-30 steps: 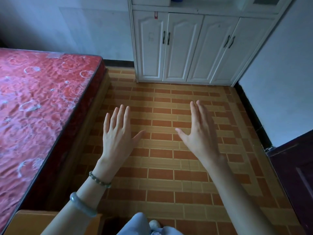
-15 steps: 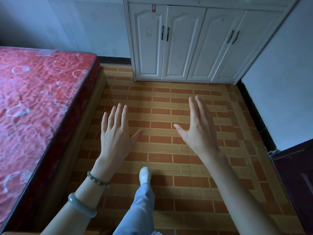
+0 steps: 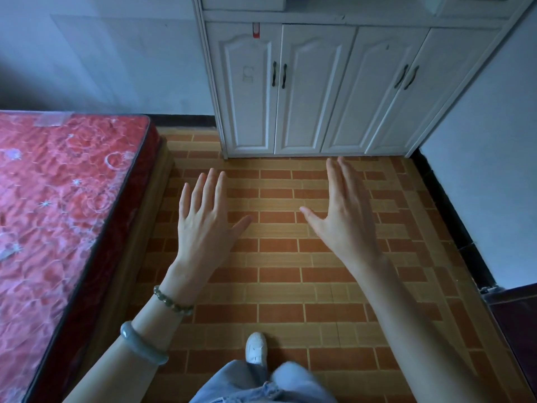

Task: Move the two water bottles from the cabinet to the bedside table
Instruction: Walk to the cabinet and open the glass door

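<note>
Water bottles are not showing anywhere in this view; the white wooden cabinet (image 3: pixel 319 88) they belong to is standing with all four panelled lower doors closed, and its upper shelf is cut off by the top edge.

At the far left, a red quilted mattress with a pale floral pattern (image 3: pixel 58 213) is lying on a low wooden bed frame (image 3: pixel 136 257), reaching back to a pale grey wall (image 3: pixel 101 53). Beside it, a floor of orange and tan brick-pattern tiles (image 3: pixel 279 274) is running up to the cabinet's base. A white shoe (image 3: pixel 256 349) and pale blue jeans (image 3: pixel 261 385) are showing at the bottom centre.

The left hand (image 3: pixel 203 225) is hovering palm-down over the tiles, fingers spread and holding nothing, with a green bead bracelet (image 3: pixel 171 301) and a grey-green bangle (image 3: pixel 142 344) on the wrist. The right hand (image 3: pixel 344 219) is hovering likewise, fingers extended close together, thumb out, empty.

At the right, another pale wall (image 3: pixel 488 170) is meeting a dark door (image 3: pixel 517 330).
</note>
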Motion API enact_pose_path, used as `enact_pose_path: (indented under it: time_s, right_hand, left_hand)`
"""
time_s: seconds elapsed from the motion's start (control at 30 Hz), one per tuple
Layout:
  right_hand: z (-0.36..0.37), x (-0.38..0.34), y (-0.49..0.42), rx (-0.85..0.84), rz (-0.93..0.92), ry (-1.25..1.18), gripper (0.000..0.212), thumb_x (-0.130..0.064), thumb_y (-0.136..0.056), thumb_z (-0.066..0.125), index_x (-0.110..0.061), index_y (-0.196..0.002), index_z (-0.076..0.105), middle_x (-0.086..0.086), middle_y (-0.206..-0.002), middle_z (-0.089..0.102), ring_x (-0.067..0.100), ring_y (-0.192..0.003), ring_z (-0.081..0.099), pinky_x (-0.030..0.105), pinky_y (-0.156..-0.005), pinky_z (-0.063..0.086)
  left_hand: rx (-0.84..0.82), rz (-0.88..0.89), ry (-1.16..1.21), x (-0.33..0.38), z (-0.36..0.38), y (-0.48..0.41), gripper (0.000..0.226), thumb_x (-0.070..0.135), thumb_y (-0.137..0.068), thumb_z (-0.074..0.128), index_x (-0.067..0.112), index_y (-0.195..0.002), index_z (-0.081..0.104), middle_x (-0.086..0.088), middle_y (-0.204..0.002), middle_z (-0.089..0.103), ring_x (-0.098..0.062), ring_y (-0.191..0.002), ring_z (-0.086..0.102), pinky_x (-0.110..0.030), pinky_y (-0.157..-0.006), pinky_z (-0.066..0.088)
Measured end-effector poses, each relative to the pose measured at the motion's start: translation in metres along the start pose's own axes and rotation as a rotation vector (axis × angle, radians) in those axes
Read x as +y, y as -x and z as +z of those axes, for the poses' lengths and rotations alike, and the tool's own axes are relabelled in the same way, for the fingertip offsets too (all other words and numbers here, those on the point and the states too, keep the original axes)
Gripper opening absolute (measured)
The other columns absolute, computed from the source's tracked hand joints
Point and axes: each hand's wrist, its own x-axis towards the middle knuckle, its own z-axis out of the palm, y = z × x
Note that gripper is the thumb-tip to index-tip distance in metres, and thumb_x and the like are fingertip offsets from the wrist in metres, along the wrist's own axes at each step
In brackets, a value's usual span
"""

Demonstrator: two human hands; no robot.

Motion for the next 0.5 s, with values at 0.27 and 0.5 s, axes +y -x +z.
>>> enact_pose_path:
  time_s: [0.27,0.5]
  right_hand:
    - [0.031,0.028,-0.084,0.015,0.020,0.017,0.086,-0.036,-0.076,0.071,-0.003,-0.140,0.025,0.021,-0.147,0.027,0.032,-0.136,0.023,0.046,-0.110,0.025]
    - [0.071,0.066,-0.182,0.013,0.005,0.019,0.085,-0.038,-0.077,0.070,-0.004,-0.140,0.025,0.021,-0.147,0.029,0.032,-0.136,0.024,0.043,-0.110,0.022]
  left_hand:
    - [-0.018,0.034,0.017,-0.001,0.029,-0.098,0.087,0.068,-0.083,0.031,0.004,-0.142,0.029,-0.018,-0.148,0.031,-0.032,-0.138,0.024,-0.050,-0.114,0.016]
    - [0.005,0.018,0.005,0.002,0.068,-0.197,0.085,0.065,-0.083,0.043,0.006,-0.142,0.030,-0.017,-0.148,0.031,-0.031,-0.138,0.024,-0.047,-0.113,0.012]
